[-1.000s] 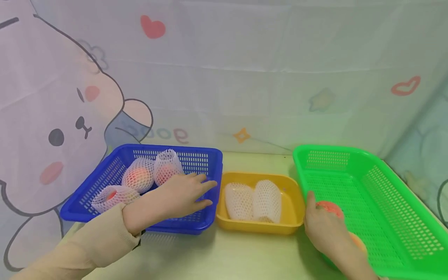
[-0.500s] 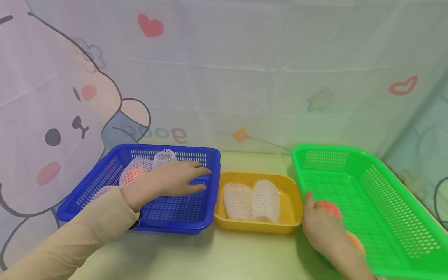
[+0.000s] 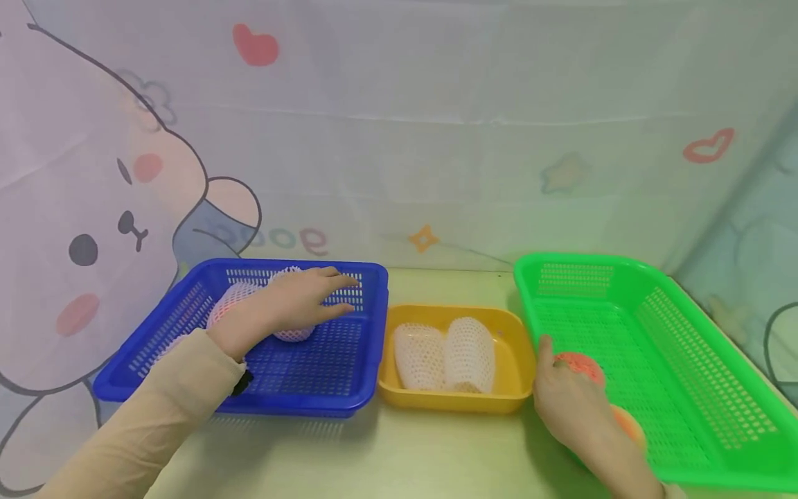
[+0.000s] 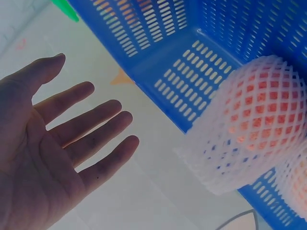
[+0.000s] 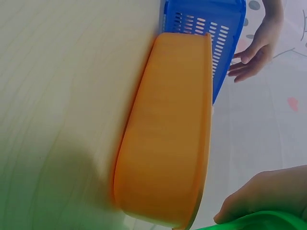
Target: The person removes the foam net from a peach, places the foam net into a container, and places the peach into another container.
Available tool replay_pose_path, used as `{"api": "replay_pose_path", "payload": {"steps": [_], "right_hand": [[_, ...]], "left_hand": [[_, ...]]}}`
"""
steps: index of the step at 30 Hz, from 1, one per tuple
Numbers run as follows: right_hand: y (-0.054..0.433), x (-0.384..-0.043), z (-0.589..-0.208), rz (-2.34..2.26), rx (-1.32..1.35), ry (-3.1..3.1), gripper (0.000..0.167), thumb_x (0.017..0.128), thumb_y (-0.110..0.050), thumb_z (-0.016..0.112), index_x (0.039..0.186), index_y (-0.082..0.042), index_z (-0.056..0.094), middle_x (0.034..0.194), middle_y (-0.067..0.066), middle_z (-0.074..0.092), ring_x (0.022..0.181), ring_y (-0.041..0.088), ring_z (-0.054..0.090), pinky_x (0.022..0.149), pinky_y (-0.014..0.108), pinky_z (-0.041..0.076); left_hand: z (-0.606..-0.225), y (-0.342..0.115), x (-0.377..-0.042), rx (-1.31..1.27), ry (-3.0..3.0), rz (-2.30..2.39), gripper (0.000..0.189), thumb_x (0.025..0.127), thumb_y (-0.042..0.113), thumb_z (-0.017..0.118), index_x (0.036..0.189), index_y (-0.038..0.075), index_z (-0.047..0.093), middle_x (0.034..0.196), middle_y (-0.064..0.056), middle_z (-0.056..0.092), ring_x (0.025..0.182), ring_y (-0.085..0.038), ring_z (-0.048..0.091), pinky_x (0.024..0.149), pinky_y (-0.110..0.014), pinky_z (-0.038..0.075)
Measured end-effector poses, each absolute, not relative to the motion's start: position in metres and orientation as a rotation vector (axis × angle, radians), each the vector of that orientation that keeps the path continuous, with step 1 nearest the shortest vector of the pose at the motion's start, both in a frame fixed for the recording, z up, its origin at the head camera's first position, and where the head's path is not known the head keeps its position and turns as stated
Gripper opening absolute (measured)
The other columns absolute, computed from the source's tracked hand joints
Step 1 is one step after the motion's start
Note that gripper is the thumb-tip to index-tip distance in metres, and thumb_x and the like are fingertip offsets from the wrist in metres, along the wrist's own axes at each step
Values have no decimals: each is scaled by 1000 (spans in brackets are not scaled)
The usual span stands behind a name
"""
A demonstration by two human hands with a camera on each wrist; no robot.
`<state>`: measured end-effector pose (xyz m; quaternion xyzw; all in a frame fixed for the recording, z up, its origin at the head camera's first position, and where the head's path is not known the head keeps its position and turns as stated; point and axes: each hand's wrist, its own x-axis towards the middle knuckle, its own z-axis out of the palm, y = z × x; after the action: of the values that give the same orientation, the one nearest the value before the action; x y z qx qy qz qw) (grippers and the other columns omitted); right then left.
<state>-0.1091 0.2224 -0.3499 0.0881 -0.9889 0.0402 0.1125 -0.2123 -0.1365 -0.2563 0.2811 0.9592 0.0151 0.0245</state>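
Extends left forearm (image 3: pixel 149 412) from near left, holding left hand (image 3: pixel 293 299) with fingers (image 4: pixel 88 121) spread rightward; at right, poses right hand (image 3: pixel 570 405) with one digit (image 3: pixel 544 352) pointing far, others hidden.

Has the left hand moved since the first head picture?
Yes: the left hand has moved up the head view, toward the far rim of the blue basket.

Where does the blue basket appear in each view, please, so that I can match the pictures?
Head: the blue basket is at lower left, left of the yellow tray.
Left wrist: upper right, partly covered by net-wrapped fruit.
Right wrist: at the top, right of centre, just beyond the yellow tray.
Shared landmark: the left hand, which shows in all three views.
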Motion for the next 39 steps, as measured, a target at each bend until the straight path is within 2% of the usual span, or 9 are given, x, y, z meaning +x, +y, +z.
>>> {"api": "replay_pose_path", "payload": {"steps": [5,13,21,27,39], "right_hand": [[222,-109,-349,121,247,-2912,59,89,-4,51,138,18,28,68,14,56,54,23,52,44,38,46],[221,-108,-350,134,241,-2914,60,89,-5,51,139,17,27,69,15,56,52,23,52,43,38,45],[221,-109,-349,138,229,-2933,58,91,-5,48,139,16,25,70,15,56,51,23,52,44,39,45],[221,-109,-349,138,223,-2941,58,91,-4,48,140,16,24,70,15,56,51,22,50,43,38,43],[219,-109,-350,136,228,-2930,57,91,-5,48,139,16,25,71,16,56,51,23,51,44,39,44]], "left_hand": [[-258,-143,-219,859,3007,106,50,96,40,54,139,13,51,140,-17,52,128,-37,50,104,-55,42],[-265,-151,-229,774,3018,178,50,97,38,52,140,11,49,145,-21,46,134,-41,43,109,-57,36],[-274,-162,-240,786,3066,232,49,96,35,56,137,8,52,141,-20,50,129,-39,49,106,-54,40],[-279,-168,-247,767,3102,244,49,95,33,56,137,8,51,143,-20,47,131,-41,46,106,-56,39],[-289,-179,-252,695,3145,220,51,94,34,59,136,7,51,141,-21,49,127,-44,47,101,-60,41]]}}
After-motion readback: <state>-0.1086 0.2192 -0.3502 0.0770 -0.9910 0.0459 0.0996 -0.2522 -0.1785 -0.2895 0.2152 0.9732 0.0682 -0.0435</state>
